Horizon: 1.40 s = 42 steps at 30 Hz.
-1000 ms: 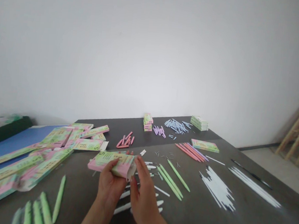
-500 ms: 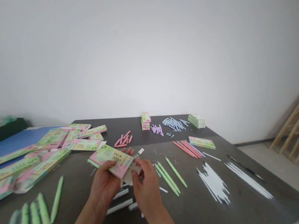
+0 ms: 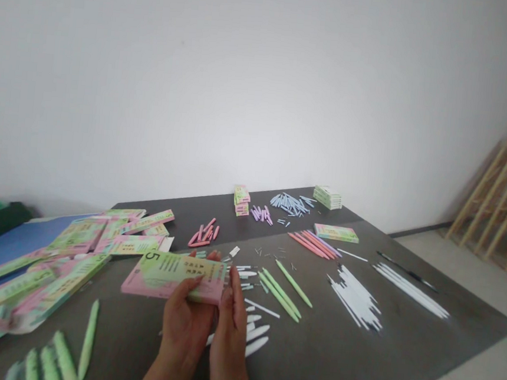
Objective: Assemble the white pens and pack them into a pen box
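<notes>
My left hand (image 3: 186,320) grips a pink-and-green pen box (image 3: 161,275) from below, thumb over its printed front, marked with a 5. Against the box's right end rests my right hand (image 3: 230,330), upright, its fingers stretched and close together. That end of the box is mostly hidden by the fingers. Under and beside my hands lie white pen parts (image 3: 258,335), partly covered. Just to the right are green pen barrels (image 3: 280,296). A small white piece (image 3: 234,251) sits beyond my fingertips.
More boxes (image 3: 68,280) lie in a loose pile on the left, near green pens (image 3: 61,356). Pink (image 3: 205,233), purple (image 3: 262,214) and blue pieces (image 3: 290,204) lie at the back. White refills (image 3: 357,299) and stacked boxes (image 3: 327,197) are on the right.
The white flap at the box's right end no longer shows. My right hand has gone from pinching there to lying flat against the end. The box now sits more level and farther left.
</notes>
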{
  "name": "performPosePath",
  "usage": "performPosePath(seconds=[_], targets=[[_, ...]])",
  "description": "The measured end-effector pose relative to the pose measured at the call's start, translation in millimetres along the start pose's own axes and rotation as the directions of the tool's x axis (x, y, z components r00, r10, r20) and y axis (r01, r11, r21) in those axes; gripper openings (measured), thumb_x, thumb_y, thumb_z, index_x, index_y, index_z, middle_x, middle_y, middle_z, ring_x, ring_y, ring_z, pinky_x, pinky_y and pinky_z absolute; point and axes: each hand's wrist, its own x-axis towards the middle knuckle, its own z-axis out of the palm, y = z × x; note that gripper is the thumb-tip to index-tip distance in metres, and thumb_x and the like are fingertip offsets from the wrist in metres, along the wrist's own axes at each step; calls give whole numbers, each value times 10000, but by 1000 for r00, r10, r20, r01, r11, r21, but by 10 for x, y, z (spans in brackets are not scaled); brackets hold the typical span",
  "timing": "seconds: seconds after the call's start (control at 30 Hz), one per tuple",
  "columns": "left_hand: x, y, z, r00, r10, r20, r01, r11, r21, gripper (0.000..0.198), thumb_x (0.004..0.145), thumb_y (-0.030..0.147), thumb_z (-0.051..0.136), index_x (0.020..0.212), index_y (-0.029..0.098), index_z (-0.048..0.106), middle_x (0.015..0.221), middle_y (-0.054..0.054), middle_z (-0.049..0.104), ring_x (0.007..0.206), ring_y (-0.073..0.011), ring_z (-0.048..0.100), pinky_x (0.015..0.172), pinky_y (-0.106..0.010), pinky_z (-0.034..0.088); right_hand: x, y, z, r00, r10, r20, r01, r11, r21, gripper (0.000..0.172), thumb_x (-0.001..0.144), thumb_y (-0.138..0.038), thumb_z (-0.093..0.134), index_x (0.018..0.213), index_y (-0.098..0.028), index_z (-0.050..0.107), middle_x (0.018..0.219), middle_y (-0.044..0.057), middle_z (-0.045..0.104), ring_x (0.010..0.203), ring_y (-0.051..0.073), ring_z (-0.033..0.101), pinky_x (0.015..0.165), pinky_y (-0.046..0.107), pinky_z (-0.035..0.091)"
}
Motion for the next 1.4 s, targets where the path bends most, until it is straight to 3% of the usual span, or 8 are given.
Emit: performPosePath(seconds=[0.23, 0.33, 0.47, 0.63, 0.77, 0.97, 1.23, 1.4], targets=[[49, 119, -19, 999, -49, 17, 50, 998, -30, 547, 717, 18, 428, 1235, 174, 507, 1010, -136, 689, 1041, -287, 612, 859, -440, 520, -34, 10, -73, 987, -126, 100, 139, 982, -130, 495, 936, -390, 370, 1386, -184, 356, 1421, 69, 351, 1320, 193, 301, 1097, 392, 262], [77, 135, -51, 994, -100, 47, 102, 994, -38, 556, 721, 15, 410, 1262, 127, 478, 1024, -179, 679, 1053, -313, 601, 858, -483, 513, 16, -76, -149, 972, -201, 125, 223, 952, -209, 405, 939, -347, 370, 1302, -198, 472, 1336, 78, 464, 1255, 197, 401, 1065, 384, 309], [104, 127, -67, 985, -159, 60, 161, 986, -32, 603, 710, -14, 388, 1302, 96, 424, 1027, -206, 675, 1063, -326, 593, 881, -525, 487, 163, -286, -251, 961, -241, 138, 270, 924, -269, 260, 905, -298, 443, 1045, -194, 636, 1073, 70, 630, 1000, 187, 582, 880, 311, 455], [124, 103, -68, 980, -183, 72, 186, 982, -32, 637, 706, -29, 379, 1333, 87, 377, 1051, -225, 667, 1064, -336, 589, 911, -561, 449, 339, -462, -319, 966, -209, 152, 250, 904, -347, 148, 825, -220, 546, 868, -191, 684, 857, 26, 669, 766, 159, 601, 669, 242, 454], [131, 101, -79, 978, -194, 79, 197, 980, -30, 635, 714, -24, 382, 1335, 107, 378, 1055, -212, 672, 1063, -326, 590, 926, -548, 444, 393, -493, -367, 973, -182, 144, 229, 862, -452, 146, 773, -179, 605, 888, -197, 693, 803, 17, 661, 725, 163, 585, 674, 257, 440], [130, 117, -67, 975, -216, 47, 219, 974, -62, 619, 742, -21, 382, 1342, 129, 374, 1137, -201, 640, 1081, -313, 580, 945, -535, 437, 362, -558, -402, 927, -316, 204, 371, 681, -631, 159, 754, -119, 634, 870, -216, 686, 806, 9, 665, 785, 188, 560, 750, 306, 386], [123, 48, -32, 980, -198, 34, 198, 980, 16, 588, 777, -49, 382, 1338, 126, 393, 1116, -192, 654, 1077, -307, 584, 931, -515, 460, 436, -561, -389, 911, -368, 185, 396, 663, -635, 135, 768, -111, 629, 830, -222, 674, 782, -7, 653, 762, 174, 527, 705, 276, 363], [136, 50, -13, 974, -228, 13, 228, 974, 14, 581, 791, -40, 376, 1351, 111, 371, 1134, -201, 643, 1061, -306, 593, 921, -514, 465, 406, -552, -406, 856, -451, 251, 507, 642, -575, 136, 810, -101, 560, 841, -197, 651, 853, 11, 645, 807, 166, 538, 771, 294, 372]])
